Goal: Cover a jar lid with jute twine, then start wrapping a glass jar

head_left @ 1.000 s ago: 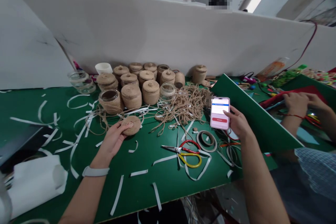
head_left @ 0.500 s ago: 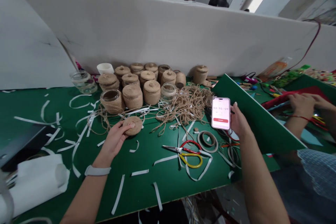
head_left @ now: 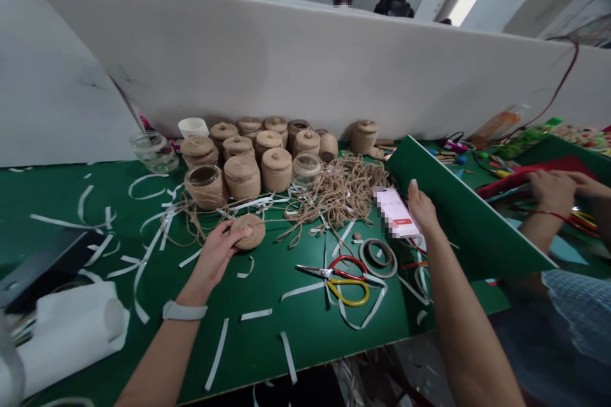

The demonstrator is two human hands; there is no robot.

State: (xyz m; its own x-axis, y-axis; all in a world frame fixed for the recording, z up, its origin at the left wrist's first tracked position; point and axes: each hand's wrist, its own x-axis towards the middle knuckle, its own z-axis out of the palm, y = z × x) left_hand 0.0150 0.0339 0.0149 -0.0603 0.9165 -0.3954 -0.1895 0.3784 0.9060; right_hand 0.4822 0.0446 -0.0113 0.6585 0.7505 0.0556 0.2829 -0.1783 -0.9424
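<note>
My left hand (head_left: 220,248) holds a flat round lid (head_left: 250,233) of coiled jute twine, thumb on top, low over the table. A strand of twine runs from the lid toward a tangled heap of jute twine (head_left: 351,187). My right hand (head_left: 422,210) is at the right edge of a smartphone (head_left: 400,211), which tilts to the left with its lit screen up. The thumb stands raised off the phone; the other fingers are hidden behind it. Between my hands lie scissors (head_left: 334,273) with one red and one yellow handle, beside a roll of tape (head_left: 378,258).
Several twine-wrapped jars (head_left: 242,177) and a bare glass jar (head_left: 306,170) stand along the back. White strips (head_left: 256,315) are scattered over the green table (head_left: 258,356). A green divider (head_left: 458,210) rises at right; beyond it a co-worker's hands (head_left: 554,194) handle red material.
The phone has tipped from upright to a leftward slant, and my right hand has shifted slightly left and up. My left hand keeps hold of the lid.
</note>
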